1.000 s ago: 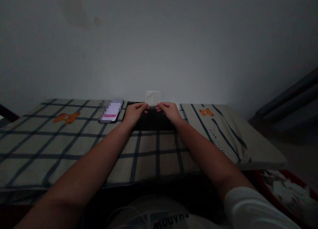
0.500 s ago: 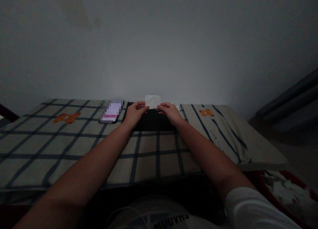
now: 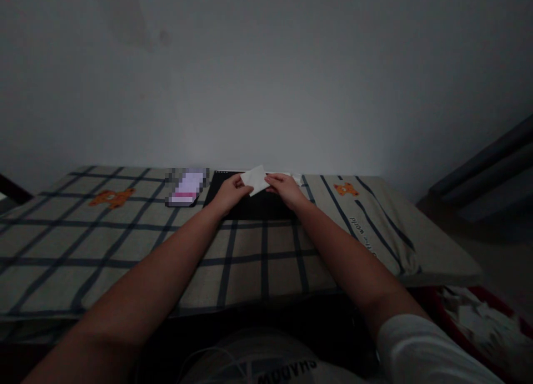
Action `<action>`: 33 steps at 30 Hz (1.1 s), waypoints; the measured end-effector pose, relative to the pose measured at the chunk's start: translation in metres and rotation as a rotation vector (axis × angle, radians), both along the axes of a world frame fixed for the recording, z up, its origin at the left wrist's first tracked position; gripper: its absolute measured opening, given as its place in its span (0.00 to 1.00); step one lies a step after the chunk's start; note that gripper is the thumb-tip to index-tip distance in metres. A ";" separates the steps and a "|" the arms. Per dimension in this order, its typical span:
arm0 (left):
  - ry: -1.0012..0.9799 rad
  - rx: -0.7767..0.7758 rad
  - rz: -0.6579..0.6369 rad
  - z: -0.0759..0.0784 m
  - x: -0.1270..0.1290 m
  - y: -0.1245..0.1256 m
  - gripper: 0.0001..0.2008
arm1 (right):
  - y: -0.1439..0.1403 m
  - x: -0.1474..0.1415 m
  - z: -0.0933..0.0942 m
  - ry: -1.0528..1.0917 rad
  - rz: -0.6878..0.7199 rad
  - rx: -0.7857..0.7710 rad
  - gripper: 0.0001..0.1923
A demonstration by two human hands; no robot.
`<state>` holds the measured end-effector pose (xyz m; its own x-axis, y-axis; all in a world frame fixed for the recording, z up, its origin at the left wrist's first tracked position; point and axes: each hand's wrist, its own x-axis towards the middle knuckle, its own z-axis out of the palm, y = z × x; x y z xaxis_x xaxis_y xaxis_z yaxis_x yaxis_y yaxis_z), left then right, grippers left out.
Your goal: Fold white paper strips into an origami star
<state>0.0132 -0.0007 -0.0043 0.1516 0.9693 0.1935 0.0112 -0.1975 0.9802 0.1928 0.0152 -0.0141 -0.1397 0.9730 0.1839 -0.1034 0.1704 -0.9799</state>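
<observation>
Cannot read the phone [image 3: 187, 184], blurred into blocks. Cannot see the pad [image 3: 258, 210] whole behind the left hand [image 3: 231, 194] and right hand [image 3: 288, 188], nor identify the white thing [image 3: 297, 178] partly behind the latter. Cannot follow the bin [image 3: 499, 304] beyond the picture's right edge.

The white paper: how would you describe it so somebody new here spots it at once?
Below the wall, find the checked cloth, then the flat black thing on it. Over that, in the grip of the left hand and right hand, is the white paper. Unlike the phone or the pale thing beside the right hand, it is between both hands, one corner pointing up.
</observation>
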 end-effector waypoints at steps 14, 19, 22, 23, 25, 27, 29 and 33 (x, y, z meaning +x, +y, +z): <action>0.031 -0.044 0.040 0.002 -0.003 -0.004 0.16 | 0.003 0.003 -0.004 -0.184 -0.037 0.148 0.11; 0.050 -0.035 0.062 0.001 -0.004 -0.003 0.16 | 0.001 0.002 -0.002 -0.213 -0.048 0.153 0.11; 0.062 -0.020 0.070 0.001 -0.005 -0.002 0.15 | -0.001 0.000 0.001 -0.139 -0.048 0.125 0.11; 0.060 -0.014 0.079 0.001 -0.005 -0.003 0.15 | -0.002 -0.001 0.001 -0.103 -0.047 0.107 0.11; 0.048 0.001 0.117 0.003 -0.004 -0.003 0.14 | -0.004 -0.001 0.003 -0.048 -0.032 0.057 0.13; 0.027 0.014 0.147 0.005 -0.003 -0.003 0.13 | -0.005 -0.001 0.005 -0.038 0.002 0.007 0.13; 0.004 0.012 0.141 0.005 -0.003 -0.003 0.13 | -0.005 0.000 0.005 -0.044 0.023 -0.018 0.12; -0.021 -0.047 0.084 0.002 -0.002 -0.002 0.14 | -0.003 0.000 0.002 -0.028 -0.004 -0.009 0.11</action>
